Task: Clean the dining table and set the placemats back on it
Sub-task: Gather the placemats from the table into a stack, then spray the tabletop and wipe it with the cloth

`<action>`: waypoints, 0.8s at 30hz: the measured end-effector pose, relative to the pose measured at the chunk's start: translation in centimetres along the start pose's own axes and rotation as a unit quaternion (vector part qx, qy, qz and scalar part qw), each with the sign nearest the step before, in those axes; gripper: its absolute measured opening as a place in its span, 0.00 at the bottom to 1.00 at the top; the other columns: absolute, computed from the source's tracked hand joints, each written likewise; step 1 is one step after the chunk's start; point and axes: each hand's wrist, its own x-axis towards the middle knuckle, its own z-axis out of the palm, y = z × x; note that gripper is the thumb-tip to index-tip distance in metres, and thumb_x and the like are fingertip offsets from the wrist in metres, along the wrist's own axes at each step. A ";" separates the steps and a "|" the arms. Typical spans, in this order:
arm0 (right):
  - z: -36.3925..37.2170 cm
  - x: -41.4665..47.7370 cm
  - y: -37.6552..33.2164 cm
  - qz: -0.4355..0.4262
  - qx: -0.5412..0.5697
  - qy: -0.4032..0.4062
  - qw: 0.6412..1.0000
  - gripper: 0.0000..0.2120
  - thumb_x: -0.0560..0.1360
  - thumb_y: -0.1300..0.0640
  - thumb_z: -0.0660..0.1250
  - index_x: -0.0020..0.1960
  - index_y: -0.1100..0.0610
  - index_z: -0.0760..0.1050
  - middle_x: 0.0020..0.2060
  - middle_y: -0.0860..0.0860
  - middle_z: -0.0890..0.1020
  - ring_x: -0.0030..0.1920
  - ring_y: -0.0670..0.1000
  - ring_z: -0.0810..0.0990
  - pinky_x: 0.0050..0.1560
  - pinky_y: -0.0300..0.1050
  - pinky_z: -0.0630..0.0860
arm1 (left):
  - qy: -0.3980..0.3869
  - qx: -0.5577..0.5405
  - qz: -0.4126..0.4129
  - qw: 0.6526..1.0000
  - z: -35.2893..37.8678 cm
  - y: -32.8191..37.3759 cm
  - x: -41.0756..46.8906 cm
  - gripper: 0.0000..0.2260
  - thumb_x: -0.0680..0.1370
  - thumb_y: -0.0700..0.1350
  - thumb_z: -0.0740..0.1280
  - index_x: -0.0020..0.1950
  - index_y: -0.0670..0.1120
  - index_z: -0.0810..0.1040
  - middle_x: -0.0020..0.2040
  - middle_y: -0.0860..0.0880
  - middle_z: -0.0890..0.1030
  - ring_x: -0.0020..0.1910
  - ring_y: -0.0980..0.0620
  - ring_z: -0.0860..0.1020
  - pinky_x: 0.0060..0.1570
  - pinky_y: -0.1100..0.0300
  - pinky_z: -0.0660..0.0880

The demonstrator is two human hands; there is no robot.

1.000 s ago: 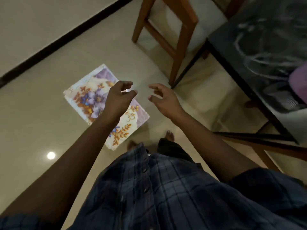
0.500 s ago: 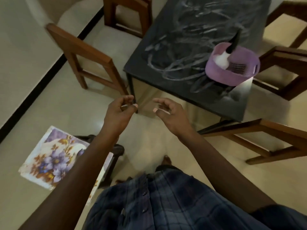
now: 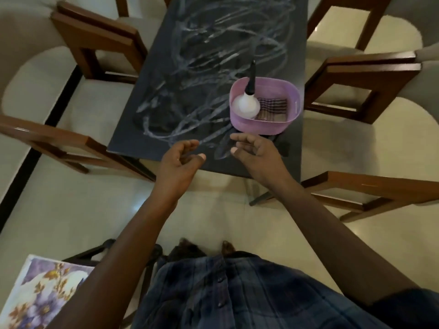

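placemat [image 3: 35,298]: floral, low at the person's left, off the table
left hand [image 3: 177,160]: loosely curled, empty, over the near table edge
table [image 3: 152,129]: dark top, white streaks all over; likely mid-clean, mats not back yet
right hand [image 3: 255,154]: half-open, empty, just short of the tub
tub [image 3: 294,108]: purple, on the table, holds bottle [image 3: 245,104] and checked cloth [image 3: 273,106]; next move probably a reach in for the cloth

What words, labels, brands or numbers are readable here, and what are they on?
None can be read.
Tub: a small pale mark on its wall, too small to read.
Bottle: no label shows.
Placemat: flowers only.
Table: white smears, not writing.
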 end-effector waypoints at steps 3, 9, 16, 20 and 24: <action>-2.3 1.8 0.0 0.020 0.010 0.026 0.999 0.17 0.81 0.57 0.70 0.69 0.53 0.79 0.62 0.47 0.83 0.64 0.43 0.79 0.62 0.37 0.76 | -0.029 0.020 0.009 0.999 1.2 1.0 2.6 0.18 0.82 0.45 0.71 0.71 0.52 0.76 0.68 0.54 0.78 0.64 0.59 0.77 0.67 0.55 0.77; -6.5 7.7 0.3 0.054 -0.082 0.070 0.993 0.15 0.82 0.58 0.68 0.68 0.53 0.79 0.60 0.45 0.82 0.60 0.45 0.80 0.58 0.40 0.79 | -0.054 0.068 0.038 0.995 3.2 2.4 10.1 0.22 0.80 0.48 0.74 0.73 0.50 0.75 0.70 0.52 0.77 0.69 0.54 0.76 0.70 0.49 0.75; -8.2 18.2 1.3 0.159 -0.265 0.043 0.950 0.03 0.79 0.54 0.71 0.52 0.52 0.80 0.47 0.49 0.82 0.48 0.50 0.81 0.52 0.43 0.78 | -0.122 0.184 0.118 0.968 5.4 4.4 20.0 0.40 0.76 0.52 0.77 0.83 0.52 0.61 0.82 0.49 0.63 0.77 0.55 0.64 0.72 0.58 0.64; -10.2 23.6 9.9 0.309 -0.395 0.064 0.863 0.17 0.79 0.51 0.71 0.66 0.50 0.74 0.63 0.57 0.79 0.53 0.52 0.79 0.60 0.48 0.77 | -0.183 0.261 0.152 0.936 7.2 4.5 25.7 0.47 0.71 0.59 0.78 0.84 0.55 0.57 0.84 0.45 0.58 0.84 0.45 0.54 0.80 0.43 0.57; -7.5 25.0 5.9 0.203 -0.417 -0.016 0.886 0.13 0.78 0.53 0.71 0.62 0.51 0.79 0.54 0.52 0.81 0.55 0.56 0.81 0.58 0.52 0.80 | -0.223 0.323 0.173 0.903 9.9 5.0 28.8 0.47 0.69 0.62 0.76 0.83 0.58 0.56 0.85 0.45 0.54 0.85 0.41 0.49 0.79 0.33 0.53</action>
